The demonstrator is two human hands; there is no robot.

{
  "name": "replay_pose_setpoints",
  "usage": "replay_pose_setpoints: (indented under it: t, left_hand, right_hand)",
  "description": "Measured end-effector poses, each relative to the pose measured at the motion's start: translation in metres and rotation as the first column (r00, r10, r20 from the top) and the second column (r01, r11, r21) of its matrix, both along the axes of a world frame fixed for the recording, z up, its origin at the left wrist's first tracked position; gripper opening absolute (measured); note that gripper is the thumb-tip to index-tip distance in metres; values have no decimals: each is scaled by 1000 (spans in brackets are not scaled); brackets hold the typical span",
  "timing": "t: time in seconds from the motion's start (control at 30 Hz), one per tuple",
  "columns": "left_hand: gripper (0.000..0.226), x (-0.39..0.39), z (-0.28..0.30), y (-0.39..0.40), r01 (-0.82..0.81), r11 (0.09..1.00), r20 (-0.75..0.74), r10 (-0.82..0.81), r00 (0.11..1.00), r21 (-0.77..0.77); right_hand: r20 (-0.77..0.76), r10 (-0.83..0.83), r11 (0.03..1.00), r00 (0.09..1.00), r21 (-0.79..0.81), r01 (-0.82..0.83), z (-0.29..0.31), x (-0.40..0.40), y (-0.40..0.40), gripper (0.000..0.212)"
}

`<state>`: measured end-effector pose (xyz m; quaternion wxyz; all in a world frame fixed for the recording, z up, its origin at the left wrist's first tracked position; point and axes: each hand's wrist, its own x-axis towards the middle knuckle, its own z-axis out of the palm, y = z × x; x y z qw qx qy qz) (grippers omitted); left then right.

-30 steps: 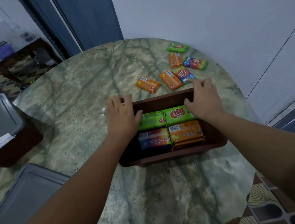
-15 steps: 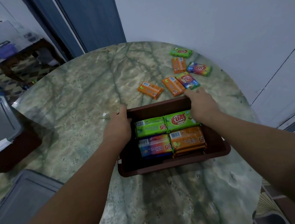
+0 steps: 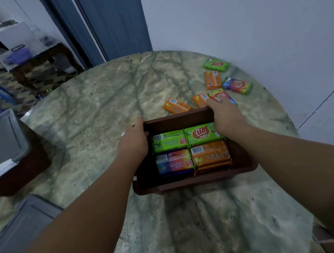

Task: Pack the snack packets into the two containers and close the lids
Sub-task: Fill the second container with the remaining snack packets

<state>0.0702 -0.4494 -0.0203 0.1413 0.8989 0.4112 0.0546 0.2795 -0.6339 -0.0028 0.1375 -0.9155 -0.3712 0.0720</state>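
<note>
Marble table (image 3: pixel 102 132), loose packets (image 3: pixel 177 106) beyond, both grips clasping brown container (image 3: pixel 187 182).

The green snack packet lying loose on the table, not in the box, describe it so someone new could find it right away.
Start at the round marble table and go to its far right edge by the white wall, where loose packets lie beyond the brown container. The green packet is the farthest of that group, closest to the wall. It is the only green one there; its neighbours are orange or multicoloured.
</note>
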Motion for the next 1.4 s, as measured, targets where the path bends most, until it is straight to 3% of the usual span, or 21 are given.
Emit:
replay_pose_setpoints:
  t: [0.5,0.63,0.73,0.83,1.0,1.1,1.2,1.4]
  left_hand:
    - [21,6,-2,4,-29,999,-9,29,1000,14]
    - [37,4,2,1,13,979,-26,-7,1000,202]
    - [41,14,14,-1,73,962,68,-93,993,262]
    - [36,45,27,0,125,973,150,-155,976,192]
    - [20,105,50,8,116,985,286,-75,955,-129]
    - [15,133,46,23,158,973,179,-128,976,-166]
    - [20,157,28,40,219,959,1,-223,975,-182]
    - [50,188,-7,53,348,927,-327,-375,868,-140]
  right_hand:
    - [3,-18,1000,1000,5,18,-4,3,7,60]
    - [-37,-51,998,998,23,52,-2,2,6,49]
    - [-93,-76,992,993,93,85,4,2,11,38]
    - [-145,-115,969,983,203,143,14,12,21,37]
    - [-371,-147,927,917,272,259,22,50,42,16]
    - [-460,-149,933,876,227,278,19,73,49,7]
    - [-466,-127,954,875,185,237,13,91,55,13]
    - [-530,-95,973,843,131,192,-10,110,72,16]
